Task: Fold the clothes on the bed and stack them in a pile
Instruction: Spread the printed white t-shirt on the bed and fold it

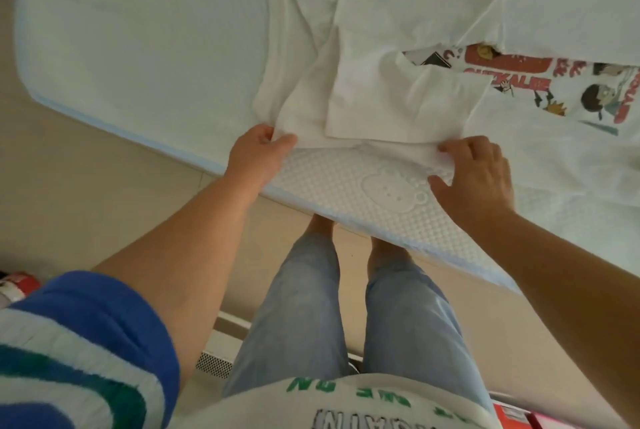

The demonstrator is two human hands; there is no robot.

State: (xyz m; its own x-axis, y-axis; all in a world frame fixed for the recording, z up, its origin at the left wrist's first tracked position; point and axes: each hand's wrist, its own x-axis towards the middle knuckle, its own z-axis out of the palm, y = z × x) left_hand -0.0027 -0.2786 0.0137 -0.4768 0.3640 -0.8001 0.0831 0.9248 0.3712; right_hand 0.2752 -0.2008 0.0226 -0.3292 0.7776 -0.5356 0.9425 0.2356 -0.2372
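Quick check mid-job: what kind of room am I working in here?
Most likely a bedroom: a mattress with a bear-embossed pad, a white garment and a printed T-shirt spread on it.

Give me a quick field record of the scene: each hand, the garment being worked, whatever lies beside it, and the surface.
left hand: pinches near hem of white garment
right hand: grips same hem, further right
white garment: spread flat, sides folded inward, not yet folded up
printed T-shirt: lies to the right, partly under the white garment
bed: white cover, bear emblem embossed at near edge
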